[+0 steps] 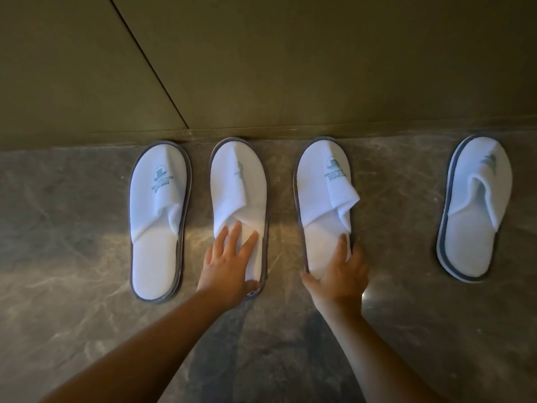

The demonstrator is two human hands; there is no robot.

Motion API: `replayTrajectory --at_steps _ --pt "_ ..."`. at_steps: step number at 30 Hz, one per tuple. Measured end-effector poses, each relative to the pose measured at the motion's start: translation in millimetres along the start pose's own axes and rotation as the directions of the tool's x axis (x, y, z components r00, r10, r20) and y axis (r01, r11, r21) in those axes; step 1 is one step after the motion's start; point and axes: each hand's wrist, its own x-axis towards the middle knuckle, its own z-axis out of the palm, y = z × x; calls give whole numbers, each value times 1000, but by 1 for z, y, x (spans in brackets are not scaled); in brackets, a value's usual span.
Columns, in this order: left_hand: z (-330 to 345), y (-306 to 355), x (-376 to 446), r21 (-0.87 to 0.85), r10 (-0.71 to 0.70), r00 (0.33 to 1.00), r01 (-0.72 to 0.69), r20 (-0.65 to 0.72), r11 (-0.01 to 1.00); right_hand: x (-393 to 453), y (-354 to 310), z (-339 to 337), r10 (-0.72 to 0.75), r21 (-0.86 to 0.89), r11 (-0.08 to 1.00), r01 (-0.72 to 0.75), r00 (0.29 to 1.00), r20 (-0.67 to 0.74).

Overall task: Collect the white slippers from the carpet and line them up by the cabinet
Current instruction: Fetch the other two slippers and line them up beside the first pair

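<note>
While both of your arms reach forward over the grey marbled floor (72,228), four white slippers lie in a row along the foot of the olive-brown cabinet (261,68), toes pointing at it. Your left hand (229,263) lies flat on the heel end of the second slipper (238,184), fingers spread and loose across the insole, thumb curled at the grey rim near the heel; it presses rather than grips. Your right hand (338,274) cups the heel of the third slipper (322,193), thumb on the left edge, fingers wrapping the right edge, so it is clasping that heel lightly.

That third slipper sits tilted, its toe leaning left toward the second one, and its upper flap is folded out to the right. The first slipper (159,222) lies just beside your left hand, straight, untouched, its toe almost meeting the cabinet base. The fourth slipper (473,210) rests well apart to the right, angled slightly, its toe short of the cabinet line.

Nothing sits between the slippers on the floor. A seam (151,62) runs diagonally down the cabinet face and ends above the first slipper. Each slipper carries a teal logo on the upper, too blurred to read.
</note>
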Motion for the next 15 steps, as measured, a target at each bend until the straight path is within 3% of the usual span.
replayTrajectory --at_steps 15 --pt "-5 3 -1 -30 -4 1000 4 -7 1000 -2 -4 -2 -45 -38 998 46 999 30"
